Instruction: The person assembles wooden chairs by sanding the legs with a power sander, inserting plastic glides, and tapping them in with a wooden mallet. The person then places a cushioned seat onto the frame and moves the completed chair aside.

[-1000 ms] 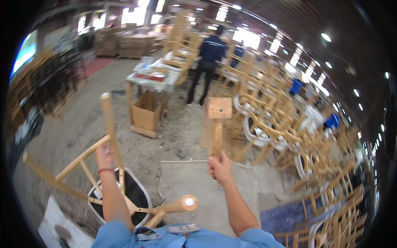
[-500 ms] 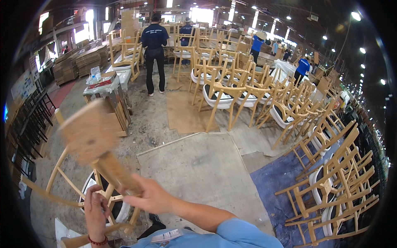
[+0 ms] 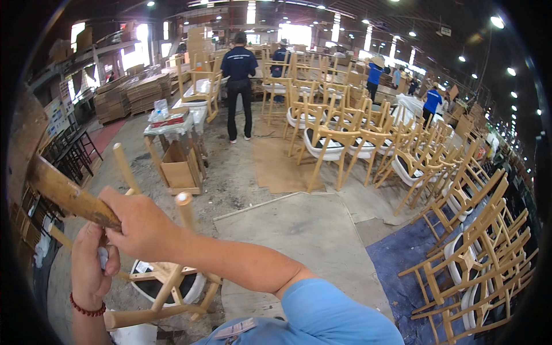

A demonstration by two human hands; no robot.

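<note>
Mallet handle (image 3: pixel 73 192): inside your right hand (image 3: pixel 141 227), fingers closed. Below mallet handle: your left hand (image 3: pixel 91 267), curled around pale object (image 3: pixel 103 257).

Wide fisheye view from the left of two side-by-side cameras on a person's head, upright, facing forward and down across a chair workshop. Nearest the lens, at left, is a wooden mallet (image 3: pixel 69 191), its head cut by the dark rim. The person's right hand (image 3: pixel 144 224) and left hand (image 3: pixel 92 261) are close too; the right arm reaches in from a blue sleeve (image 3: pixel 339 313) at the lower edge. An overturned chair (image 3: pixel 168 287) appears below, seen from above. Rows of chairs (image 3: pixel 328 144) and a standing worker (image 3: pixel 238 83) lie farther off, under a ceiling (image 3: pixel 376 10) whose lines bow toward the rim.
</note>
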